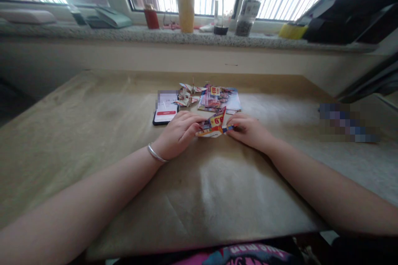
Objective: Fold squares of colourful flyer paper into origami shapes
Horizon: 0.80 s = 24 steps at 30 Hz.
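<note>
A partly folded piece of colourful printed paper (214,123) is held just above the table between my two hands. My left hand (179,130) pinches its left side, thumb towards me, and a silver bangle circles that wrist. On the other side, my right hand (245,128) has its fingertips closed on a narrow pointed end of the paper. Beyond my hands lie several folded paper cranes (188,98) and a stack of printed paper sheets (220,98). A smartphone (166,112) with a lit screen rests just past my left hand.
The table (139,198) has a tan cover. A blurred-out flat item (345,122) lies at the far right. On the stone windowsill (124,35) stand a red bottle (151,17), a tall yellowish cylinder (184,0), clear containers (248,14) and a black bag (351,8).
</note>
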{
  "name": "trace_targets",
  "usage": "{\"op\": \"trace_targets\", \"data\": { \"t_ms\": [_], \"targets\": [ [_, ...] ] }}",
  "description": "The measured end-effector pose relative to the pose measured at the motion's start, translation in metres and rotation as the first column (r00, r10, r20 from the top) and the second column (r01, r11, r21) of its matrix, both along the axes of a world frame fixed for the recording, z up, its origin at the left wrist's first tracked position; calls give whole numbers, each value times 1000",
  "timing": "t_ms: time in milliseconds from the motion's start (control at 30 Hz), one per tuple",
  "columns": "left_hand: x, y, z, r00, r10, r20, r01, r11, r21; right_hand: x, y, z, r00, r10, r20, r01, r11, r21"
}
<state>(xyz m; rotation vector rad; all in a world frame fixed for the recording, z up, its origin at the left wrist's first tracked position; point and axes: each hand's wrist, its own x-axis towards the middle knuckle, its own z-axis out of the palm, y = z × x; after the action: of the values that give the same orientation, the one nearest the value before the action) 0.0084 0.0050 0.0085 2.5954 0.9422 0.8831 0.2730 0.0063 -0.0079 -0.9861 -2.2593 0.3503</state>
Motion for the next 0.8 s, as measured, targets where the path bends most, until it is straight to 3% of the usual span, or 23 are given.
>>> {"op": "trace_targets", "data": {
  "t_ms": [67, 233, 333, 467, 600, 800],
  "targets": [
    [-2, 1, 1, 999, -28, -32, 28, 1000, 1, 5, 1, 3, 986, 112, 121, -115, 993, 23],
    [-4, -2, 5, 978, -80, -193, 85, 996, 19, 12, 2, 6, 966, 145, 213, -151, 988, 12],
    [-1, -4, 4, 960, -65, -274, 76, 997, 31, 12, 1, 3, 988, 68, 141, -59, 996, -66],
    [2, -4, 2, 945, -58, -322, 77, 996, 47, 6, -2, 1, 977, -161, -139, 119, 956, -270],
    [3, -3, -1, 936, -48, -349, 78, 994, 74, -5, -5, 3, 923, -188, -336, 57, 929, -365],
    [4, -6, -5, 940, -35, -339, 70, 993, 93, -8, -7, 6, 965, -139, -221, 46, 925, -378]
  ]
}}
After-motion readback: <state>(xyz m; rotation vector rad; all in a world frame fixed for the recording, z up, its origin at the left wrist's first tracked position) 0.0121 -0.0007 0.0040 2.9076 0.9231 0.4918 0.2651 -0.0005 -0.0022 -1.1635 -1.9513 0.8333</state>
